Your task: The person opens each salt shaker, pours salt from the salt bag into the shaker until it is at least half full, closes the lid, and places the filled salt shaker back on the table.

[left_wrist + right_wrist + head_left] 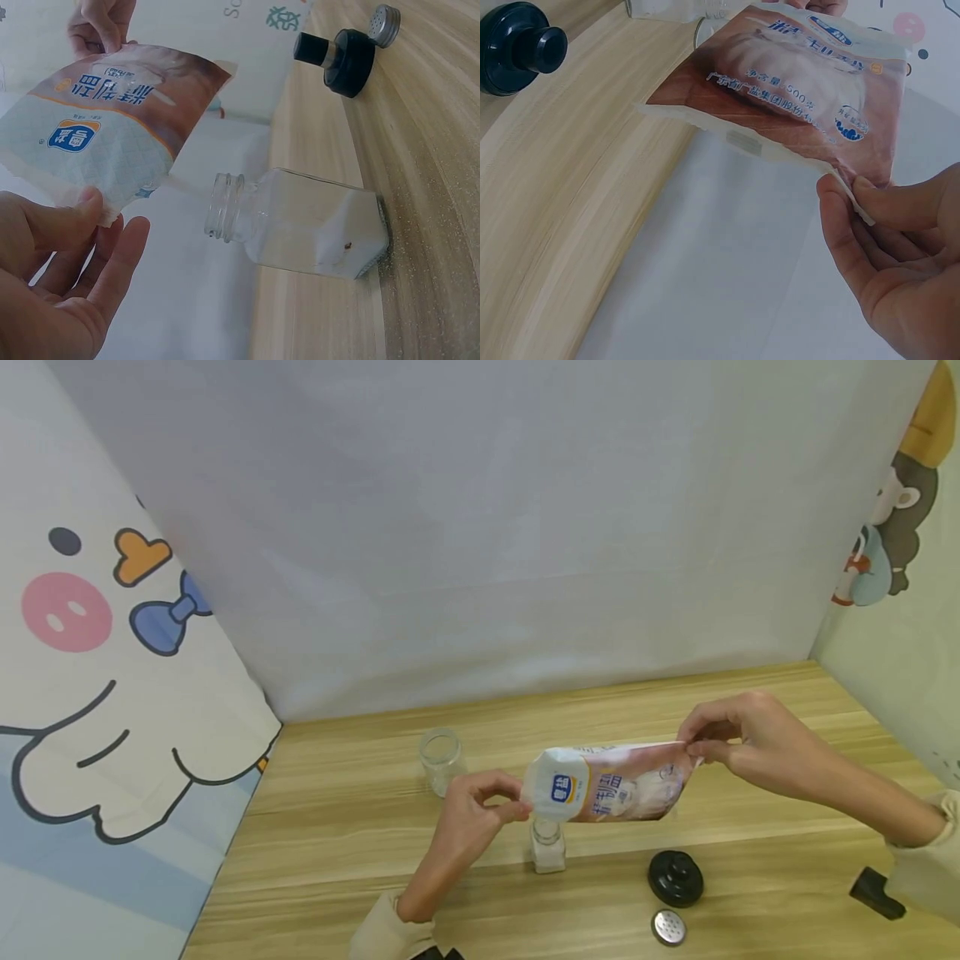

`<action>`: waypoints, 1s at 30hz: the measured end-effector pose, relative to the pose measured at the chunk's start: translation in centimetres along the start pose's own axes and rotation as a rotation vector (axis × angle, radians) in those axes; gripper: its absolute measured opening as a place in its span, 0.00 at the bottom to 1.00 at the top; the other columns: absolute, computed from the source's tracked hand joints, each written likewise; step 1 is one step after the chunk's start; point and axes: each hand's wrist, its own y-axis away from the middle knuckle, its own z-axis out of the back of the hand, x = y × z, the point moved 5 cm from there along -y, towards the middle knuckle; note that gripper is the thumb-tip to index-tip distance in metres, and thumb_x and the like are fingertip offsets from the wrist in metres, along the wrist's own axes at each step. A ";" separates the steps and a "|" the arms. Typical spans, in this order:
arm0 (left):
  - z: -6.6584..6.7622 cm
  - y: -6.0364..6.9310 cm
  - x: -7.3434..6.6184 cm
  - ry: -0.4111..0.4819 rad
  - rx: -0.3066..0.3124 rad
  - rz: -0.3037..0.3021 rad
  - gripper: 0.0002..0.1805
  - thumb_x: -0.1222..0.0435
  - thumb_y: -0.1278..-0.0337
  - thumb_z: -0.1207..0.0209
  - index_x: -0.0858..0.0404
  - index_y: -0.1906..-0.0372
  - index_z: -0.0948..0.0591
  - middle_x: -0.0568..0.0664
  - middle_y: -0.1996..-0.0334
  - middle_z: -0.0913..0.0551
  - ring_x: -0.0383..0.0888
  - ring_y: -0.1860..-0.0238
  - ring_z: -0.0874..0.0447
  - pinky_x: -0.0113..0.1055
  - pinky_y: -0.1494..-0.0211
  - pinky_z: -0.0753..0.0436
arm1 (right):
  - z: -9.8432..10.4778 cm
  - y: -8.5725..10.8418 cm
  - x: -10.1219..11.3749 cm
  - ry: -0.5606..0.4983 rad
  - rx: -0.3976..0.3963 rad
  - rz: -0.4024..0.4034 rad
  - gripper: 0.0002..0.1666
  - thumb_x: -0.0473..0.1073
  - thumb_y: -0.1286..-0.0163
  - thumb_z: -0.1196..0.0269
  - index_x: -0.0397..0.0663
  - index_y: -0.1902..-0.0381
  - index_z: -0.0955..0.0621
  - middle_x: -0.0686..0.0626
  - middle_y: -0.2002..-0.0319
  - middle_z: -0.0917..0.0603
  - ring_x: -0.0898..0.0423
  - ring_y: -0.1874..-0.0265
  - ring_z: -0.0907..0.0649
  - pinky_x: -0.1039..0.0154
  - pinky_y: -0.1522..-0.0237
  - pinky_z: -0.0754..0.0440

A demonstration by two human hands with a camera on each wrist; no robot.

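Because the bag [607, 785] hangs in the air by two pinched ends, slipping is the plainest risk. The left hand [468, 814] nips one end between thumb and fingertips, the fingers closed only at the tips; the right hand [757, 747] pinches a corner of the other end the same way, thumb against forefinger. Both grips take just a sliver of film, so a tug or a slick spot could free a corner and let the bag swing. It is above the bottle [548, 852], apart from its mouth in the left wrist view, and the bottle stands upright and uncapped on the desk [337, 860] with white powder low inside. A dropping end could strike that narrow neck and tip it, spilling the powder. The bag looks rather flat, though how much it holds cannot be told, nor can I see clearly where it is open; if loose grains remain, tilting it off line would scatter them, and pale specks already dot the desk near the bottle. The jar [441, 760], beyond the left hand, could be knocked by a wide elbow or wrist, while the lid [675, 878] and cap [668, 927] lie near enough to catch stray grains.
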 end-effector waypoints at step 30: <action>0.2 0.1 -0.1 0.001 0.000 -0.008 0.04 0.79 0.55 0.35 0.71 0.71 0.16 0.59 0.70 0.16 0.46 0.65 0.17 0.37 0.62 0.13 | 0.1 -0.1 0.5 0.003 -0.008 0.018 0.19 0.19 0.50 0.36 0.49 0.72 0.17 0.59 0.74 0.17 0.64 0.77 0.20 0.69 0.77 0.18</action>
